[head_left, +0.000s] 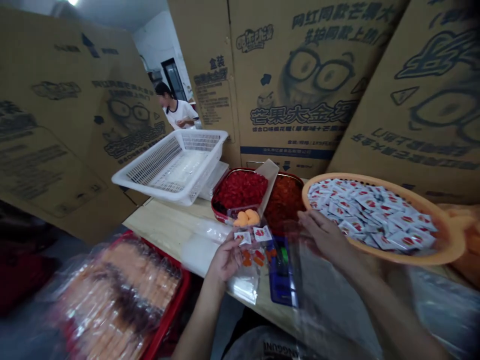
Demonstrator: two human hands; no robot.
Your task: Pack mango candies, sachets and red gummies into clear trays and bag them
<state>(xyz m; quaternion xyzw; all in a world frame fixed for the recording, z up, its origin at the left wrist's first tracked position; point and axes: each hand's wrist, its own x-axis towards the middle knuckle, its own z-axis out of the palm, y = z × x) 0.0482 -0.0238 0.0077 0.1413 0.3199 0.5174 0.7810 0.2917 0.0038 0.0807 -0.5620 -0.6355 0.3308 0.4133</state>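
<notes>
Sachets (252,234) in left hand (225,260), 芒果大金 cartons (300,115)

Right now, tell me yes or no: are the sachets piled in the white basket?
No, the pile of sachets lies in the orange bowl, not the white basket.

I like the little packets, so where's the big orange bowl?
In the head view, the orange bowl is on the right, just beyond the person's right hand and beside the tray of dark red pieces.

Bare left forearm (198,320), bare right forearm (393,305), pale grey top (255,345); black capitals (287,347) across its front
</notes>
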